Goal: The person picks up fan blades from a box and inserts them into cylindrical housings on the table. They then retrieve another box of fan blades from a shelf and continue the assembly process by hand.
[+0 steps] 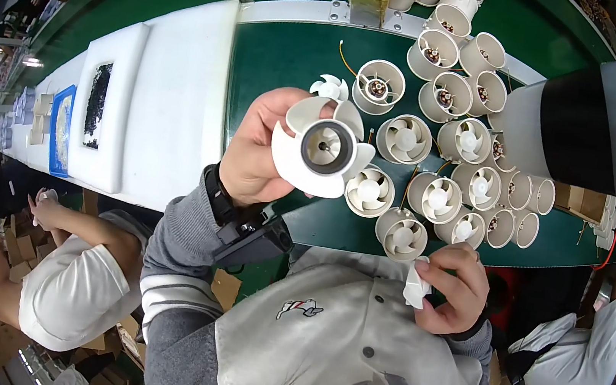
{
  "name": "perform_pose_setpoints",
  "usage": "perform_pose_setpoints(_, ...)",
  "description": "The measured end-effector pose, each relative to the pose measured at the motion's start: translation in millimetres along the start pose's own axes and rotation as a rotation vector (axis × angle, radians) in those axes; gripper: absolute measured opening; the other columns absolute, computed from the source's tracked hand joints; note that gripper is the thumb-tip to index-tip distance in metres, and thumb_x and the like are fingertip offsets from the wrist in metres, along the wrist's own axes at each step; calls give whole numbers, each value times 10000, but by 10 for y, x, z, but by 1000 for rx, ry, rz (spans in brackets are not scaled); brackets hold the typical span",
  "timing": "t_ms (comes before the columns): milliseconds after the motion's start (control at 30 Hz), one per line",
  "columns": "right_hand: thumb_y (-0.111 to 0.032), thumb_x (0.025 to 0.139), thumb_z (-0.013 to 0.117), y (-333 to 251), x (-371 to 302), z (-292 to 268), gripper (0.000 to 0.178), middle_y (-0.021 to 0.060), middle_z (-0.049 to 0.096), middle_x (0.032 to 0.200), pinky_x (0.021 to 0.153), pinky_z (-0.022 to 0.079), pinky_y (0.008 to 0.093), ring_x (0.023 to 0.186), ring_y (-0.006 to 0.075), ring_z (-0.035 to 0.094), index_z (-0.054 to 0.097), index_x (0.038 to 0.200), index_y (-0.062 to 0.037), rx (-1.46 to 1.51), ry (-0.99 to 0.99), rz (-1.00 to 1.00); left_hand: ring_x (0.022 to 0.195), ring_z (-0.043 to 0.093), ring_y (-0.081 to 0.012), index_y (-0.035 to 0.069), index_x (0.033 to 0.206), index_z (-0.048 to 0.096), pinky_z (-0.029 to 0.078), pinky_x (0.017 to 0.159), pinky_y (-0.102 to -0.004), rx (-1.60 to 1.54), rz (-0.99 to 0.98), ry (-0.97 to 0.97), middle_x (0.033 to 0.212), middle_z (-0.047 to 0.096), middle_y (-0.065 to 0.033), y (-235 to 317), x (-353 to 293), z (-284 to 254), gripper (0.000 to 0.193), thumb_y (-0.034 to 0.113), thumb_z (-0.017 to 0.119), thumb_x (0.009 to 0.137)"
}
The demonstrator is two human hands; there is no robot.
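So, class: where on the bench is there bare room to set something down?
Green tabletop lies bare between the white board, far rail, small fan and left hand. More room: the board, between the tray and the board's right edge. Crowded: the tabletop's right side, packed with housings.

Your left hand [253, 151] is raised out front, forearm [183, 235] angled up from below, fingers [282, 102] closed in a grip, partly hidden. Your right hand [456, 288] sits lower, nearer your torso [355, 306], fingers bent toward the thumb [429, 317] in a pinch.
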State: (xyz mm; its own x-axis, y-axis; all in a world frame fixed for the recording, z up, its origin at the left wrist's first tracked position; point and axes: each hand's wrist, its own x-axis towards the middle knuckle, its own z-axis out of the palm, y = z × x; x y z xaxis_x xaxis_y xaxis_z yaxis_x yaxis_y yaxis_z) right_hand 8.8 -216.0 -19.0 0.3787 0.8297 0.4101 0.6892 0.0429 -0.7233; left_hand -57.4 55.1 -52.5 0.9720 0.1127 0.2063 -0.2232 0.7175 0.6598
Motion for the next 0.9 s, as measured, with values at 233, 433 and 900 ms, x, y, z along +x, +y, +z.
perform_pose_setpoints(233,-124,586,639,74,-96,-13,393,109,557,819,523,439,287,619,220,535,609,958,-1,6,13,17,887,599,-209,-6,1077,469,553,624,-313,-42,-66,123,1040,552,-111,67,-127,-148,402,-38,631,710)
perform_pose_setpoints(433,-165,640,664,155,-147,-2,316,116,584,748,500,437,285,608,221,553,620,895,16,89,74,12,886,593,-234,7,1071,438,534,627,-294,11,-114,245,1023,543,-123,0,-218,-239,442,-12,660,689)
perform_pose_setpoints(900,-341,678,734,335,14,-126,489,113,557,785,471,374,277,616,219,556,532,947,15,166,-179,-51,1005,552,-174,-7,1174,398,458,855,-291,44,-141,212,1118,539,-120,-79,-226,-351,543,-124,609,688)
